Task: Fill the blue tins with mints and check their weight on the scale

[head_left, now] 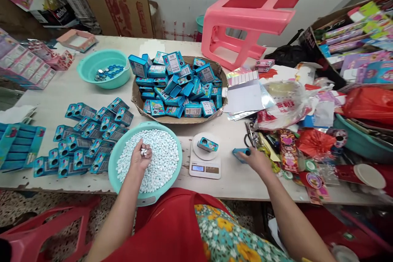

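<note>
My left hand (139, 159) is above a turquoise basin (112, 172) of small white candies (164, 155), its fingers curled round a few of them. To the right, my right hand (256, 159) grips a small blue candy box (240, 155) low over the table. Between the hands stands a white digital scale (205, 170). One blue box (208, 144) lies on its round pan. The scale's display is lit, but I cannot read it surely.
A cardboard tray (181, 120) heaped with blue boxes stands behind the scale. Rows of blue boxes (76, 143) lie at left, near a basin (92, 59) of small blue and silver discs. A pink stool (239, 16) lies tipped at the back. Scissors (248, 133) and clutter are at right.
</note>
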A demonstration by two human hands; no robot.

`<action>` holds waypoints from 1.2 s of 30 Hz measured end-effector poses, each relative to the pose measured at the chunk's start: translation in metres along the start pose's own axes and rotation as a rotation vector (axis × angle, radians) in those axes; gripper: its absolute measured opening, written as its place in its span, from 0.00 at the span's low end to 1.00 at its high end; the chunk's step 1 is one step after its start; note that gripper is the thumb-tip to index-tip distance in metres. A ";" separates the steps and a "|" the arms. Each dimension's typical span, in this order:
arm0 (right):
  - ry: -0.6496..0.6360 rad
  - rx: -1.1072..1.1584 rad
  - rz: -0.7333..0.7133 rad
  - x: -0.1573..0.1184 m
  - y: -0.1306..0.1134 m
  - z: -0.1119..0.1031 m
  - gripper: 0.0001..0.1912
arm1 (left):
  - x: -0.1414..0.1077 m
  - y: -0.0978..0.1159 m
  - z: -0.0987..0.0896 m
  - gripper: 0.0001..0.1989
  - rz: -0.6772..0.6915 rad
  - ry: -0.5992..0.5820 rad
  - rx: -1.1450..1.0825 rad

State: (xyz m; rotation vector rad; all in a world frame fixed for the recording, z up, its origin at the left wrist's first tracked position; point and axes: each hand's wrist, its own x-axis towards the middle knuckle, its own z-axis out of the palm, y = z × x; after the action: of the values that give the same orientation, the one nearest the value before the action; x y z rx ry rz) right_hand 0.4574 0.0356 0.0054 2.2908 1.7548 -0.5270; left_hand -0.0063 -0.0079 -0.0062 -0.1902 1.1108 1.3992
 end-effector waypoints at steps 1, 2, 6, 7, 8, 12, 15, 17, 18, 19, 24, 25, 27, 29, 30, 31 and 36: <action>-0.041 -0.023 -0.006 0.000 0.002 0.008 0.25 | 0.000 -0.003 0.003 0.16 -0.017 -0.003 -0.023; -0.054 -0.029 -0.020 -0.001 0.003 0.014 0.25 | 0.001 -0.006 0.006 0.16 -0.034 -0.010 -0.040; 0.161 0.018 -0.152 -0.006 -0.007 0.023 0.36 | 0.000 -0.017 0.013 0.11 -0.089 -0.014 -0.041; 0.234 0.061 -0.221 -0.007 -0.016 0.023 0.41 | 0.000 -0.021 0.015 0.10 -0.096 0.001 -0.031; 0.281 0.128 -0.307 -0.008 -0.028 0.023 0.45 | -0.001 -0.024 0.017 0.09 -0.100 0.015 -0.022; 0.200 0.537 -0.556 -0.015 -0.097 0.028 0.39 | -0.007 -0.030 0.032 0.16 -0.118 0.000 -0.043; 0.168 0.736 -0.553 -0.035 -0.149 0.023 0.23 | -0.026 -0.024 0.054 0.20 -0.089 -0.031 -0.087; 0.174 0.779 -0.670 -0.055 -0.175 0.011 0.19 | -0.046 -0.017 0.074 0.21 0.004 -0.077 -0.079; 0.167 0.774 -0.749 -0.065 -0.185 0.004 0.18 | -0.057 -0.013 0.084 0.22 0.074 -0.110 -0.063; 0.147 0.748 -0.827 -0.074 -0.195 -0.003 0.17 | -0.068 -0.011 0.093 0.23 0.153 -0.145 -0.040; 0.112 0.559 -1.026 -0.098 -0.236 -0.017 0.14 | -0.090 -0.011 0.117 0.23 0.539 -0.090 0.111; 0.121 0.527 -1.035 -0.099 -0.242 -0.016 0.13 | -0.088 -0.012 0.116 0.23 0.591 -0.044 0.129; 0.140 0.476 -1.041 -0.099 -0.250 -0.015 0.12 | -0.082 -0.013 0.111 0.22 0.645 0.017 0.135; 0.146 0.449 -1.037 -0.098 -0.254 -0.015 0.12 | -0.077 -0.013 0.105 0.23 0.651 0.033 0.112; 0.144 0.442 -1.035 -0.097 -0.255 -0.015 0.11 | -0.075 -0.013 0.103 0.24 0.645 0.029 0.096; 0.140 0.439 -1.032 -0.097 -0.256 -0.016 0.11 | -0.075 -0.012 0.103 0.24 0.639 0.023 0.080; 0.125 0.469 -1.018 -0.094 -0.260 -0.016 0.11 | -0.074 -0.006 0.107 0.25 0.589 -0.004 0.035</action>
State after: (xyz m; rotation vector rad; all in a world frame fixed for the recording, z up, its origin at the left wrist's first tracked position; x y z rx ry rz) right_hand 0.1885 0.0284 0.0708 1.4653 3.0680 -1.0454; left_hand 0.0679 0.0144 0.0987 0.1832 1.2432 1.8926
